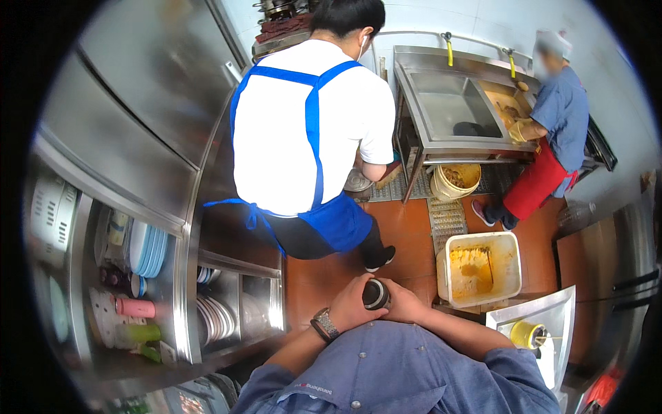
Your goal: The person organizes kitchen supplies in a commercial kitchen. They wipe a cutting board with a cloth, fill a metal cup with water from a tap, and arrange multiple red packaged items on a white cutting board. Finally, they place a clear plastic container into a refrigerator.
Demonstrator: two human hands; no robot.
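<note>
Close to my body, both hands are wrapped around a black lidded cup or flask [374, 294]. Its round dark top with a grey ring faces up at me; the lower part is hidden by my fingers and the viewing angle. My left hand [347, 304] grips one side, with a metal-band watch [324, 324] on that wrist. On the other side, my right hand [405, 304] curls about the same black container. The orange tiled floor [320, 290] lies below and beyond my hands.
A person in a blue apron [313, 139] stands close ahead. Another person [558, 108] works gloved at a steel double sink [442, 103]. A stained white tub [478, 269] and a bucket [455, 181] stand to the right. Steel shelves hold stacked plates [214, 320] and blue dishes [148, 248] at left.
</note>
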